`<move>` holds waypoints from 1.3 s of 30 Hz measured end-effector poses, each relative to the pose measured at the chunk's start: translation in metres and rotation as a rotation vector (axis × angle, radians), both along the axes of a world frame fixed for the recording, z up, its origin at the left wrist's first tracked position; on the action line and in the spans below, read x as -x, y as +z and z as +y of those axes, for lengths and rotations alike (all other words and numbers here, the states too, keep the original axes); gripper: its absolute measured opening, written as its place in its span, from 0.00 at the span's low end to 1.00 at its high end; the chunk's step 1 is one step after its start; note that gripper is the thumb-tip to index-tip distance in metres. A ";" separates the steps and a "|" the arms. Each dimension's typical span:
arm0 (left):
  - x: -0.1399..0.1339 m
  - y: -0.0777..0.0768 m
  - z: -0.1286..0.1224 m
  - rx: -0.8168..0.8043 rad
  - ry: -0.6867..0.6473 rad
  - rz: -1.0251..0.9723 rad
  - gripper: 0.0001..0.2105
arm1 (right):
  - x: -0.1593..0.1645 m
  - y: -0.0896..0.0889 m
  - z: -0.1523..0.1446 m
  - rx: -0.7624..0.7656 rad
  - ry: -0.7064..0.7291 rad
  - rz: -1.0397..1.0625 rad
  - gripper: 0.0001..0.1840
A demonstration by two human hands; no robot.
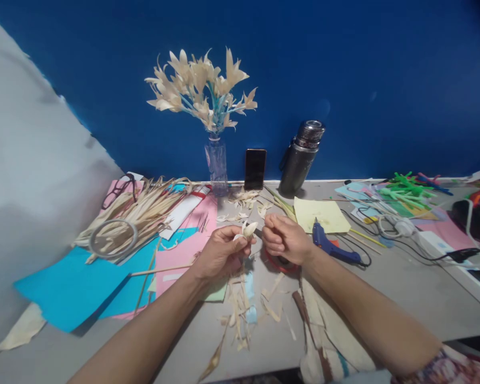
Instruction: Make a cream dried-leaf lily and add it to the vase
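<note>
My left hand (228, 246) pinches a small cream flower (248, 230) of dry, husk-like petals between thumb and fingers. A thin stick (160, 270) runs behind that wrist; whether it joins the flower is hidden. Just to the right, my right hand (284, 239) is closed with its fingers curled, and what it grips, if anything, cannot be made out. A dark, narrow strip (258, 233) shows between the hands. Below the right hand lies a red-rimmed round object (282, 264), partly covered. Pale husk scraps (240, 312) lie on the table below the hands.
Similar flowers (202, 80) stand in a clear bottle (217, 165) at the back, beside a phone (255, 169) and a dark flask (302, 159). Left are dry husk strips (144, 218) and blue paper (76, 282). A blue glue gun (334, 245), cables and a power strip (444, 253) lie right.
</note>
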State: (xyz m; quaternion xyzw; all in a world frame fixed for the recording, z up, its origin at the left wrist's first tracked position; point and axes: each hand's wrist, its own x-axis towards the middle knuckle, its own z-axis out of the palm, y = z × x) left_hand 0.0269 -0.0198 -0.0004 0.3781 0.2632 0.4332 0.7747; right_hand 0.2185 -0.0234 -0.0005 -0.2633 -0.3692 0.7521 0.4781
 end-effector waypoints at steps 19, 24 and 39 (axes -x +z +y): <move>0.001 0.004 -0.004 -0.495 -0.029 0.474 0.04 | -0.010 0.000 0.000 -0.228 -0.222 -0.392 0.13; 0.000 0.009 -0.009 -0.372 -0.204 0.445 0.08 | -0.018 0.020 -0.009 -0.434 -0.098 -0.508 0.11; 0.001 0.009 -0.010 -0.266 -0.310 0.349 0.10 | -0.025 0.032 -0.009 -0.688 0.149 -0.692 0.12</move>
